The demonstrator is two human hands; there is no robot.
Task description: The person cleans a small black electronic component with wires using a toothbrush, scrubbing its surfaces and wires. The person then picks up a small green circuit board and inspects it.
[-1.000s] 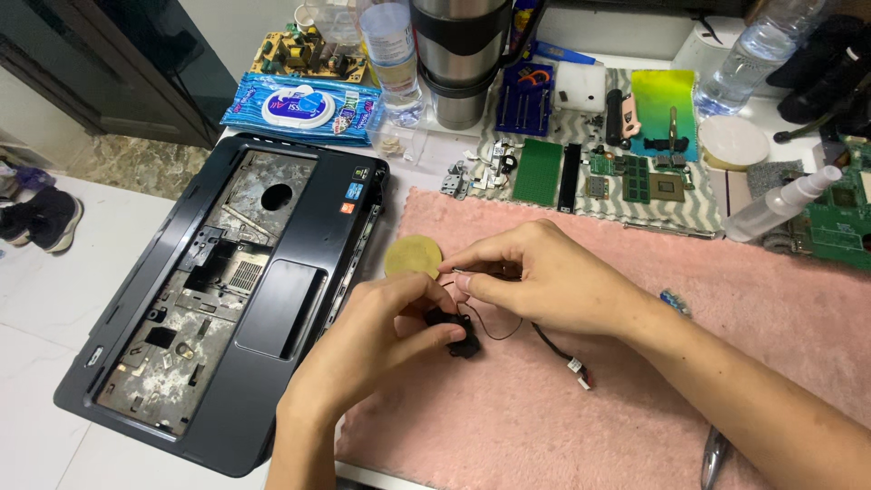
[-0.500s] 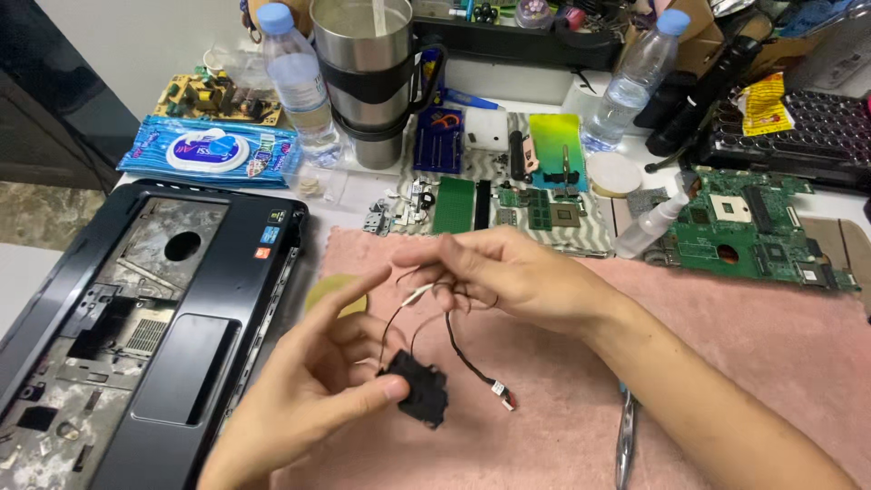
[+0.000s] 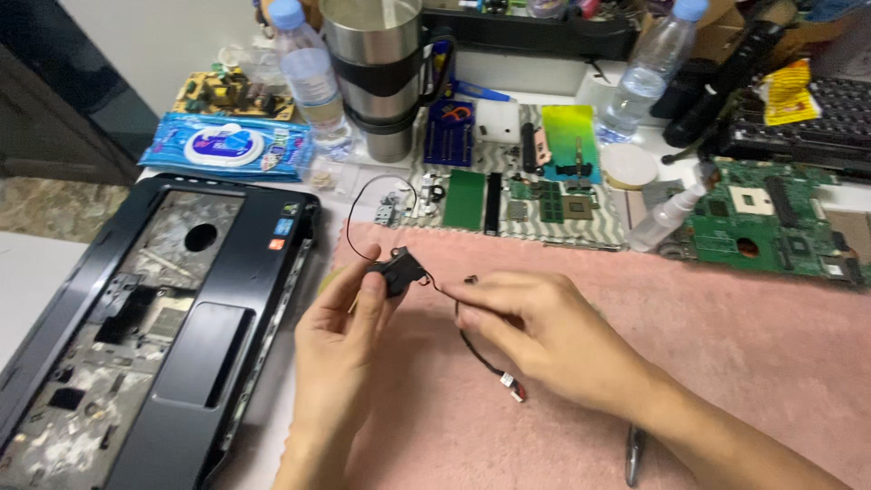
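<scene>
The left hand (image 3: 340, 331) is pinching a small black part (image 3: 396, 270) between thumb and fingertips, lifting it over the near-left edge of the pink mat (image 3: 726, 345). The right hand (image 3: 535, 331) is pinching the thin black wire (image 3: 476, 349) running from that part, its plug (image 3: 515, 392) dangling near the mat. The black laptop shell (image 3: 181, 308) is lying to the left, a green circuit board (image 3: 771, 222) far right.

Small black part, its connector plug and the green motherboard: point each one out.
small black part (image 3: 399, 270), head view, on its black body.
connector plug (image 3: 515, 392), head view, at the cable's free end.
green motherboard (image 3: 771, 227), head view, on its bare green face.
</scene>
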